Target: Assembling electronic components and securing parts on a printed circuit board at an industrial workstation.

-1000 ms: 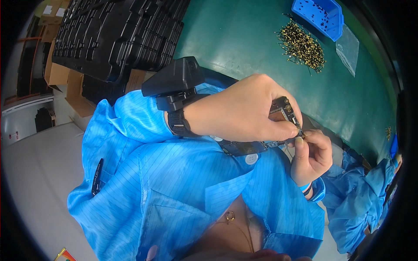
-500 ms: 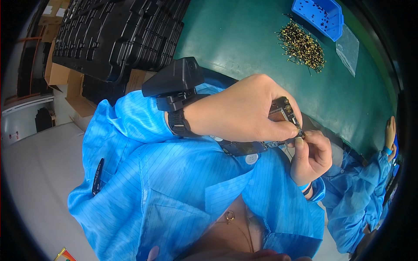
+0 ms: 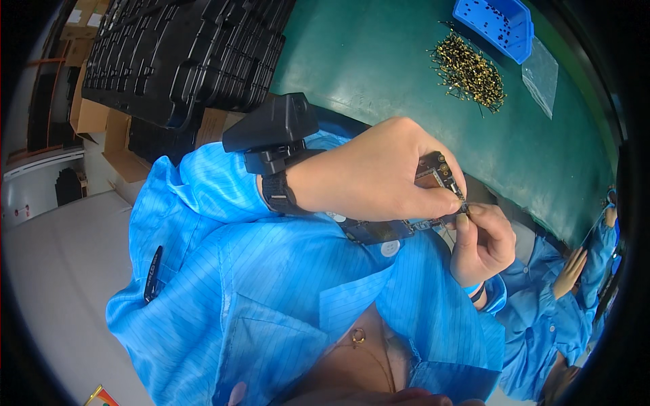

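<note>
My left hand (image 3: pixel 379 172) is closed around a dark circuit board (image 3: pixel 379 232), close in front of my chest. The board's gold-ringed corner shows between thumb and fingers, and its other end sticks out below the palm. At the board's right edge, my right hand (image 3: pixel 484 247) pinches thumb and forefinger together. Whatever lies between those fingertips is too small and covered to make out. A black box-shaped device (image 3: pixel 274 125) is strapped to my left wrist.
On the green table (image 3: pixel 365 61) lies a pile of small gold-and-black wired parts (image 3: pixel 468 73). A blue bin (image 3: pixel 497 27) with small dark pieces and a clear plastic bag (image 3: pixel 542 78) are beside it. Stacked black trays (image 3: pixel 183 57) rise at left. A co-worker's sleeve (image 3: pixel 542 325) is at right.
My hands and the board have barely shifted. At the right, the co-worker's arms have moved, and one hand now shows lower and nearer to me.
</note>
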The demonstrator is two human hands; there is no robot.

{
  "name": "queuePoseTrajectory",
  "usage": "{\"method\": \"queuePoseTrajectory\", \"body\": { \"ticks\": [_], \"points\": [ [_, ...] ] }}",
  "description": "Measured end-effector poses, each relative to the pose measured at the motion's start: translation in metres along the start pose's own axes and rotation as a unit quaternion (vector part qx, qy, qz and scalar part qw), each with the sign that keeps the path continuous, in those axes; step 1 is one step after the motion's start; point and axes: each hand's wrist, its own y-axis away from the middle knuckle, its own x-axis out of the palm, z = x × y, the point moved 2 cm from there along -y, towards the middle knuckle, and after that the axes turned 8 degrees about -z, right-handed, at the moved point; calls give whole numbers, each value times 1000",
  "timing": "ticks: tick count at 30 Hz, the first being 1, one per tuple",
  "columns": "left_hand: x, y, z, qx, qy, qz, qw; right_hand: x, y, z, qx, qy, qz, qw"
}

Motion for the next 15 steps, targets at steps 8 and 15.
{"method": "queuePoseTrajectory", "body": {
  "ticks": [8,15],
  "points": [
    [2,0,1,-10,-1,-3,1000,-4,-3,-2,-51,39,22,998],
    [-4,-3,3,-36,8,-5,999,1,-10,-4,-186,135,43,972]
  ]
}}
